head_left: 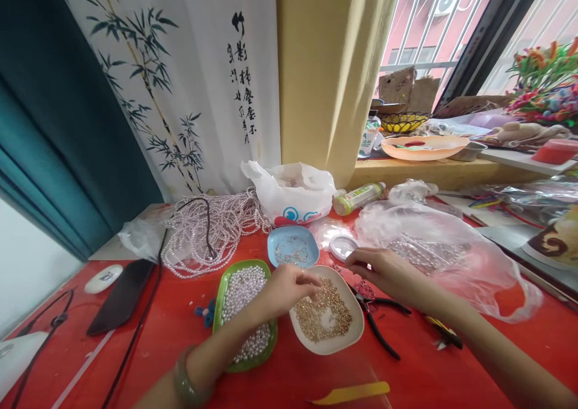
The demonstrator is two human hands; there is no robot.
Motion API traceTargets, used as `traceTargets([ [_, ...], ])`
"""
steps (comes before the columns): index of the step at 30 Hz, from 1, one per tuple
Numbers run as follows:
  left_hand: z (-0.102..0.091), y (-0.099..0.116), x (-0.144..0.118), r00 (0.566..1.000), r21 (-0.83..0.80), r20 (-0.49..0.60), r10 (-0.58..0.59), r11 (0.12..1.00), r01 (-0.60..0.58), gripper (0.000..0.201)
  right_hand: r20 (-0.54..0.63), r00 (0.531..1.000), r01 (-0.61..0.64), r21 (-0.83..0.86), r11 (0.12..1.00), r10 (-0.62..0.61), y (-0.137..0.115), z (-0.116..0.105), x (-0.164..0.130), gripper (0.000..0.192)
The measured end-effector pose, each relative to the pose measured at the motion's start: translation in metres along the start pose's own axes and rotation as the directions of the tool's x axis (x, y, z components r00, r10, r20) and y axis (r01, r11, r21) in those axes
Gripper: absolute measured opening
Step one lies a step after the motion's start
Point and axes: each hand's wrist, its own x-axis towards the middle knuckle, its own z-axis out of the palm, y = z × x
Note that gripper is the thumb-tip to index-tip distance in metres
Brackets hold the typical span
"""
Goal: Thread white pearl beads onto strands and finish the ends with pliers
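1. Head view: red tabletop (316, 379) set against a wall hung with a white bamboo scroll (180, 84), a yellow curtain (325, 65) and a barred window at the right.
2. Left hand (284, 290) reaches over the white dish (356, 330), which is filled with small gold beads (323, 318). Its fingertips are drawn together in a pinch just above the beads; whether a bead is caught between them cannot be told. A green bangle (183, 382) circles that wrist.
3. Right hand (383, 270) hovers just beyond the white dish's far rim, fingers curled and close together, apparently pinching something too small to make out.
4. Touching the white dish on its left, under the left forearm, sits a green tray (223, 288) of white pearls (244, 288).
5. Behind both, a blue dish (292, 247) holds tiny bits, with a round white lid (342, 247) beside it.
6. Black-handled pliers (377, 321) lie right of the white dish.
7. Strands of pearl beads (212, 228) are heaped at the back left, near a white plastic bag (293, 195).
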Motion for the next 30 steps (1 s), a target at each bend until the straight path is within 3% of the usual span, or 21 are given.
traceTargets([
  [5,-0.012,0.003,-0.006,0.998,0.018,-0.065,0.010,1.000,-0.009,0.033,-0.229,0.970,-0.052,0.127,0.991,0.080,0.006,-0.024,0.032,0.021],
  [7,-0.015,0.004,-0.007,0.996,0.039,-0.084,0.030,0.999,-0.027,0.034,-0.370,0.927,-0.003,0.169,0.986,0.066,0.005,-0.033,0.061,0.018],
  [10,-0.015,0.005,-0.009,0.995,0.026,-0.089,0.036,0.999,-0.034,0.034,-0.566,0.824,0.073,0.159,0.984,0.030,0.002,-0.043,0.117,0.017],
  [11,-0.015,0.006,-0.009,0.996,0.016,-0.087,0.036,0.999,-0.035,0.034,-0.594,0.805,0.088,0.126,0.988,0.004,0.001,-0.046,0.135,0.018],
  [13,-0.015,0.007,-0.010,0.995,-0.002,-0.084,0.047,0.999,-0.048,0.032,-0.573,0.816,0.097,0.007,0.995,-0.075,0.001,-0.051,0.163,0.020],
  [15,-0.015,0.008,-0.010,0.995,-0.012,-0.087,0.054,0.998,-0.055,0.030,-0.571,0.812,0.087,-0.087,0.992,-0.121,0.008,-0.057,0.174,0.024],
  [18,-0.015,0.008,-0.011,0.995,-0.026,-0.085,0.051,0.998,-0.054,0.030,-0.643,0.766,-0.095,-0.095,0.991,0.012,0.032,-0.061,0.160,0.029],
  [20,-0.015,0.009,-0.011,0.996,-0.044,-0.079,0.046,0.998,-0.049,0.031,-0.556,0.804,-0.313,-0.096,0.945,0.210,0.053,-0.055,0.142,0.031],
  [22,-0.014,0.011,-0.013,0.996,-0.054,-0.069,0.049,0.997,-0.053,0.031,-0.351,0.871,-0.413,-0.145,0.899,0.344,0.071,-0.038,0.126,0.027],
  [25,-0.012,0.017,-0.016,0.997,-0.055,-0.048,0.059,0.997,-0.062,0.031,-0.169,0.925,-0.364,-0.151,0.919,0.339,0.087,0.001,0.117,0.013],
  [28,-0.011,0.021,-0.018,0.998,-0.052,-0.037,0.059,0.997,-0.061,0.029,-0.123,0.942,-0.326,-0.123,0.937,0.312,0.090,0.031,0.121,0.016],
  [30,-0.011,0.022,-0.019,0.998,-0.044,-0.042,0.052,0.998,-0.053,0.030,-0.123,0.948,-0.305,-0.094,0.948,0.293,0.089,0.035,0.123,0.015],
])
